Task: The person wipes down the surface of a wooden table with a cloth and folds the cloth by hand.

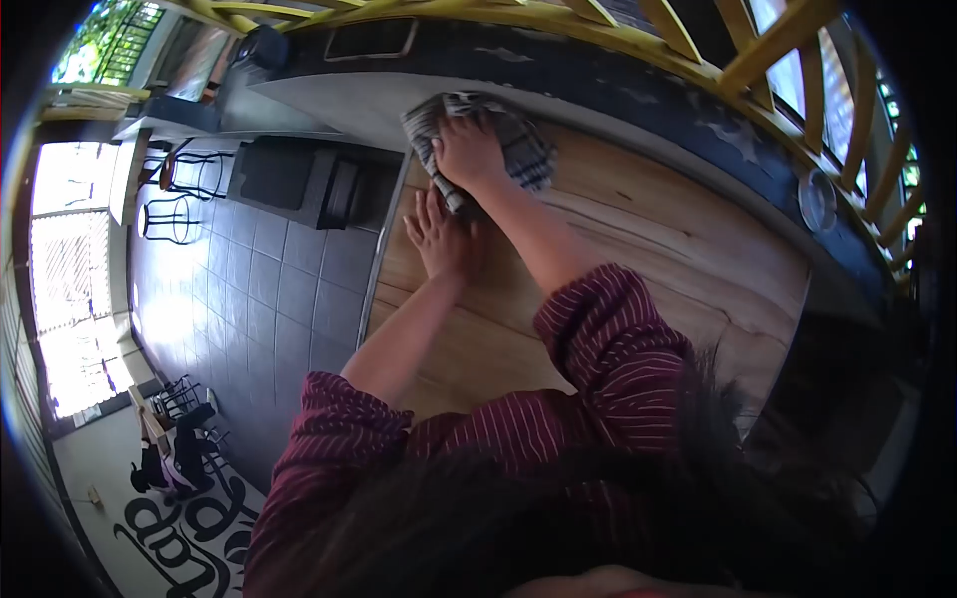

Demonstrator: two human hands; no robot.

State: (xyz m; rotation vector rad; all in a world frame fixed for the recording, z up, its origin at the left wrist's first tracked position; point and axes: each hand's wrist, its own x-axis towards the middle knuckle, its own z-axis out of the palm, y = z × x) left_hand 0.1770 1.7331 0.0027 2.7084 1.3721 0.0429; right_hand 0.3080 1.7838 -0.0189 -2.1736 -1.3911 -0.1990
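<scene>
A black-and-white checked cloth (523, 149) lies bunched at the far end of a wooden tabletop (668, 249). My right hand (469, 151) presses down on this cloth, with its fingers bent into the fabric. Closer to me and to the left, my left hand (439, 237) rests flat on the wood with its fingers spread. It holds nothing, and its fingertips are near a hanging corner of the cloth.
A grey ledge (339, 105) runs along the table's far side, below a yellow wooden railing (688, 50). A round glass dish (817, 199) stands on the dark ledge at right. Black stools (171, 219) and a tiled floor (269, 289) are to the left.
</scene>
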